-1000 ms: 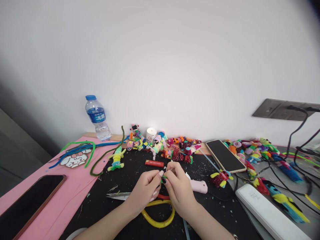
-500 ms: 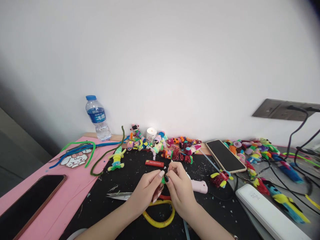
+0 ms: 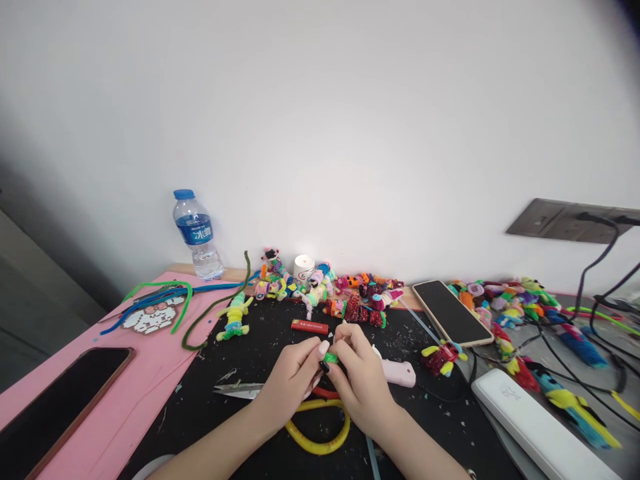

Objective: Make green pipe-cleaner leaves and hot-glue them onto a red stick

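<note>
My left hand (image 3: 293, 373) and my right hand (image 3: 361, 373) meet over the middle of the black mat. Between their fingertips they pinch a small green fuzzy piece (image 3: 331, 359), which looks like pipe cleaner; most of it is hidden by the fingers. Beneath the hands lies a pair of scissors with yellow handles (image 3: 320, 448), its blades (image 3: 237, 391) pointing left. A pale pink glue gun (image 3: 399, 373) rests just right of my right hand, partly covered by it. A red lighter (image 3: 309, 327) lies a little beyond the fingers.
Several pipe-cleaner figures (image 3: 357, 310) line the wall edge around a white candle (image 3: 304, 267). A water bottle (image 3: 197, 233) leans at the left. Phones lie on the pink sheet (image 3: 125, 413) and back right. Cables (image 3: 583, 273), a white power bank (image 3: 540, 423) and more figures occupy the right.
The fingers have shifted slightly around the green piece, and more of it shows now. My right thumb has moved a little down and left.
</note>
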Tool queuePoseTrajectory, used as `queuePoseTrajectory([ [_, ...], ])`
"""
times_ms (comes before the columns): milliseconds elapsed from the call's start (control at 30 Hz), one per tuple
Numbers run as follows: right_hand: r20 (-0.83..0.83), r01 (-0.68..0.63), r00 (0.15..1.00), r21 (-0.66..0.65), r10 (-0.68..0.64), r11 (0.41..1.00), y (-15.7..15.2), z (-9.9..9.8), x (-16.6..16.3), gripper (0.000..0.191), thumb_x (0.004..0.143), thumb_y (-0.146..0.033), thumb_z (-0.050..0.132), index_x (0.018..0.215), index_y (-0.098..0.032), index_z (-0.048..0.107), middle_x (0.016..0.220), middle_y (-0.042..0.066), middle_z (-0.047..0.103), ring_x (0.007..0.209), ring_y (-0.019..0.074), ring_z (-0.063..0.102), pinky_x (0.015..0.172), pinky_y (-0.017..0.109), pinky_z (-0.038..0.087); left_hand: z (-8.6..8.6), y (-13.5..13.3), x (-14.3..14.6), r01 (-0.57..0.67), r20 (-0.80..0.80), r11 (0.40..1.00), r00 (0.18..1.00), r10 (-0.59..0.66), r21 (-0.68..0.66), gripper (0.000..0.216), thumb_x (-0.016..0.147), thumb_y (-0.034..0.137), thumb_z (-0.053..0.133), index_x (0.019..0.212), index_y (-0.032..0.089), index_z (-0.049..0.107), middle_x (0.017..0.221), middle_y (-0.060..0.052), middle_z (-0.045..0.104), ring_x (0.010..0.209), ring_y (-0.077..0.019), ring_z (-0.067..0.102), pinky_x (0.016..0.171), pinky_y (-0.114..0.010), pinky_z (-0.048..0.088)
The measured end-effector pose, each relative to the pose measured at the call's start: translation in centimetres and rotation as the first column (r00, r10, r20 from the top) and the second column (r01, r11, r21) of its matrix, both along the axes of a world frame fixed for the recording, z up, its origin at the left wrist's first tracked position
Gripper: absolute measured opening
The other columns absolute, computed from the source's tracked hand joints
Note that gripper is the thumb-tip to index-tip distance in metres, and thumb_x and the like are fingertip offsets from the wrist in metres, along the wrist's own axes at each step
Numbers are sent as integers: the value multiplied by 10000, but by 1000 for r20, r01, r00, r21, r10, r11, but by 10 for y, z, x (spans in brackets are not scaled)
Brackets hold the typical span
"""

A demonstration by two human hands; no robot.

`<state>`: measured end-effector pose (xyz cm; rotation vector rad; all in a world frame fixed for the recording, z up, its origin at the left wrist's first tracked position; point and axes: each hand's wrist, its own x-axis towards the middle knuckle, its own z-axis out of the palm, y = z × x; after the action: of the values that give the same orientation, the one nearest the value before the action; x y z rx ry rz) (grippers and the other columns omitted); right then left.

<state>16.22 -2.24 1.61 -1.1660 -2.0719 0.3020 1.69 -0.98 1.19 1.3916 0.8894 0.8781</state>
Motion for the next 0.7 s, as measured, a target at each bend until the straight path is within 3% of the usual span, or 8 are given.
queuePoseTrajectory([
  [400, -14, -10, 1000, 91, 11, 996, -2, -4, -1, 159, 825, -112, 379, 693, -184, 430, 845, 46, 391, 725, 166, 399, 603, 304, 382, 0, 0, 0, 6, 17, 1000, 1000, -6, 3, 386, 870, 422, 415, 585, 175, 336, 485, 75, 306, 435, -58, 239, 403, -189, 178],
  [700, -42, 14, 999, 66, -12, 998, 0, -5, 1, 171, 840, -134, 365, 682, -192, 396, 847, 42, 398, 739, 166, 407, 620, 304, 375, 0, -3, -1, 28, 48, 998, 998, -30, 50, 348, 900, 416, 358, 648, 177, 384, 478, 76, 317, 423, -70, 259, 418, -204, 215],
])
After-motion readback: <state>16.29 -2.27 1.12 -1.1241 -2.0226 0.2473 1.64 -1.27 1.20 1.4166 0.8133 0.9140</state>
